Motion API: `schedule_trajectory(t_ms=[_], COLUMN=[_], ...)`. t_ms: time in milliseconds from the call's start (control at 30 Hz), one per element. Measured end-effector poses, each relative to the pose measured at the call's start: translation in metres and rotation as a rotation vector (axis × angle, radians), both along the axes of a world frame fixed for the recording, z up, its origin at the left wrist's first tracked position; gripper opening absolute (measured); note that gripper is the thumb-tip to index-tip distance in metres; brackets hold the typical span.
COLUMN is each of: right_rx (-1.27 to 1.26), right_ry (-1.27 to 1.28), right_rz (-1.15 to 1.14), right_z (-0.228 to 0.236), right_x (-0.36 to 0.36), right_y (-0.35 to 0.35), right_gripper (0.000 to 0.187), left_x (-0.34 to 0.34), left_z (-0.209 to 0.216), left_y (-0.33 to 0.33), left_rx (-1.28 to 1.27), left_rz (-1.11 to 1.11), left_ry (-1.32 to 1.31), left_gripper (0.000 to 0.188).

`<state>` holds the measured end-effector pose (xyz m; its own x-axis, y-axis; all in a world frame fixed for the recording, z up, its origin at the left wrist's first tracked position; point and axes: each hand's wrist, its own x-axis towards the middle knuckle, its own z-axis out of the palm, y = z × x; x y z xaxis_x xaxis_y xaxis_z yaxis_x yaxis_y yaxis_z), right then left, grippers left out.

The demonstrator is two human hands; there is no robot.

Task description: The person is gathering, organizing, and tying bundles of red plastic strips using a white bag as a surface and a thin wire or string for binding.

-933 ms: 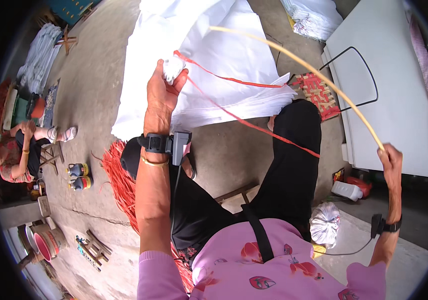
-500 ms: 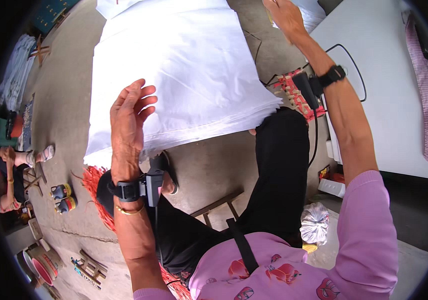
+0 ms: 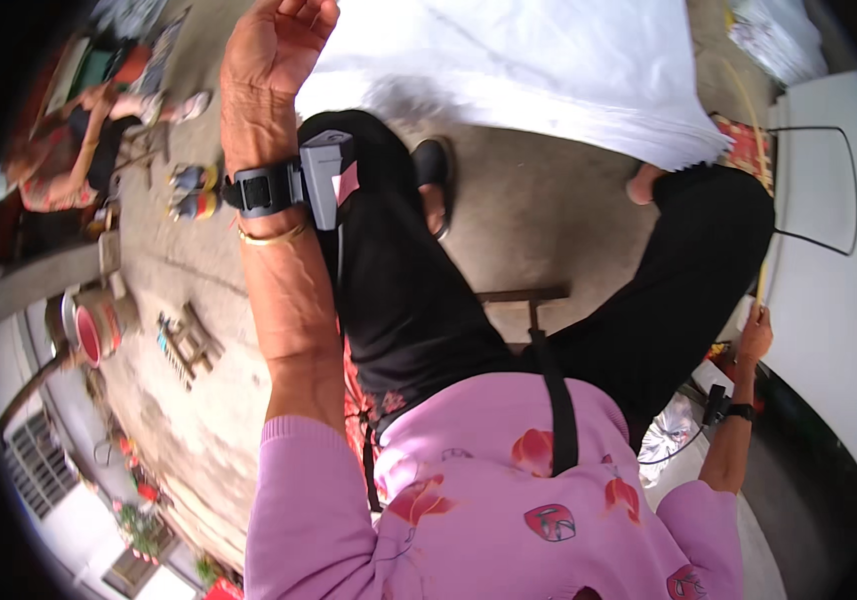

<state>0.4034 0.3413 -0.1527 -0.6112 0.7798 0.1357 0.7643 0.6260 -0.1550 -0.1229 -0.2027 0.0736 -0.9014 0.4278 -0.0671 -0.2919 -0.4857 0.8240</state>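
- At the far left, a co-worker in a red patterned top (image 3: 74, 195) sits with bare forearms toward the knees.
- Below the co-worker, a round red basin (image 3: 101, 333) stands near the wall.
- Two dark bottles with red and yellow bands (image 3: 189, 206) stand side by side on the grey concrete floor (image 3: 239, 290); a small wooden stool (image 3: 189, 345) is below them.
- The person's left hand (image 3: 279, 50) is raised at the upper edge, partly cut off, half open with loosely curled fingers and gripping nothing visible. Whether it touches the sheet beside it cannot be told.
- Thin red strips (image 3: 353, 385) show beside the left thigh of the black trousers (image 3: 639, 290).
- The large white sheet of thin material (image 3: 529, 65) spreads across the top centre, its frayed near edge facing the person and its right corner at the right knee.
- A crumpled whitish plastic bag (image 3: 667, 428) lies right of the person's waist.
- The right hand (image 3: 754, 335) is low at the right, fingers closed around the lower end of a slim yellow cane (image 3: 762, 272), which rises past a red-and-tan woven seat (image 3: 742, 145).
- Farthest right, a broad white panel (image 3: 819, 270) stands behind a bent black rod (image 3: 856, 190).
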Motion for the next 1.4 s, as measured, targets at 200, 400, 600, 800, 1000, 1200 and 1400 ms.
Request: schedule_trajectory(t_ms=[200,400,600,800,1000,1200,1400], right_rx=[-0.215,-0.183,0.13,0.224,0.289,0.308,0.299], right_ry=[0.299,0.441,0.053,-0.129,-0.244,-0.267,-0.297], right_rz=[-0.224,0.177,0.622,0.667,0.71,0.77,0.75], right_z=[0.062,0.175,0.188,0.185,0.185,0.187,0.19], right_x=[-0.071,-0.208,-0.276,-0.287,-0.295,-0.299,-0.299], right_y=[0.008,-0.069,-0.137,-0.128,-0.129,-0.124,-0.127], right_gripper=[0.045,0.039,0.029,0.028,0.027,0.028,0.028], left_x=[0.077,0.224,0.316,0.333,0.327,0.345,0.333], left_z=[-0.026,-0.146,-0.27,-0.351,-0.373,-0.385,-0.388], left_y=[-0.168,-0.217,-0.223,-0.219,-0.217,-0.2,-0.195], left_rx=[0.026,-0.393,-0.92,-1.642,-1.829,-1.815,-2.033], left_rz=[0.149,0.573,0.579,0.642,0.626,0.487,0.547], left_ry=[-0.06,-0.51,-0.608,-0.17,-0.352,-0.378,-0.244], left_gripper=[0.023,0.023,0.022,0.031,0.041,0.053,0.064])
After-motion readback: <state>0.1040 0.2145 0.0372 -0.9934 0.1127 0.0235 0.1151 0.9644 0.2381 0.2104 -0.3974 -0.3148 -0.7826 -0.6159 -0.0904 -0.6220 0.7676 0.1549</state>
